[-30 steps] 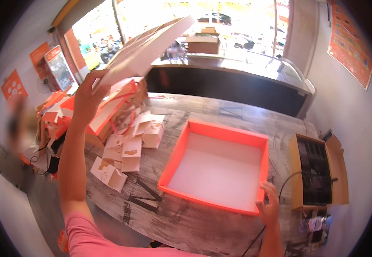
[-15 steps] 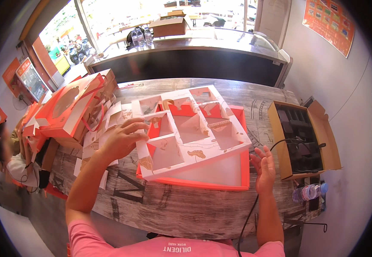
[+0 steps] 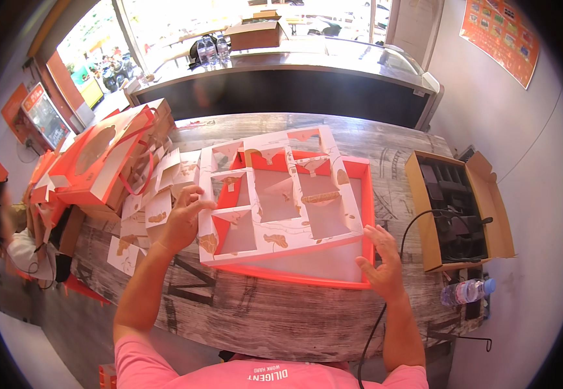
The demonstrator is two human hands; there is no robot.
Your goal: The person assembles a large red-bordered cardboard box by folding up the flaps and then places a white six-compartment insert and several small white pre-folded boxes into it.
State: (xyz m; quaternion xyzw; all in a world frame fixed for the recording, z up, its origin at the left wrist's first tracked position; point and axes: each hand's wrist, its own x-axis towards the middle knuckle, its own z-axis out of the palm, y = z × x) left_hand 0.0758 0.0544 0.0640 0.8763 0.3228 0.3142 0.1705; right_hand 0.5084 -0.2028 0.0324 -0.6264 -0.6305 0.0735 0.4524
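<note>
A white divider insert (image 3: pixel 275 242) with gold leaf prints and several square openings lies askew on a shallow red box (image 3: pixel 367 194) with a pale bottom. Its lower left part sticks out past the box's left side. My left hand (image 3: pixel 183 219) is at the insert's left edge, fingers bent and apart, fingertips against or very near the side. At the lower right corner of the insert, over the box's right rim, my right hand (image 3: pixel 385 262) is open with fingers spread. Whether its fingertips press on the insert I cannot tell.
Red gift boxes (image 3: pixel 93 155) with ribbon handles and loose white card pieces (image 3: pixel 158 207) are on the left. On the right stand an open cardboard box (image 3: pixel 417 220) with black inserts, a black cable (image 3: pixel 385 311) and a water bottle (image 3: pixel 468 292). Another person (image 3: pixel 25 246) is at far left.
The insert has turned and shifted slightly left over the red box. My right hand has come in from the right to its corner. My left hand has moved slightly down along the left edge.
</note>
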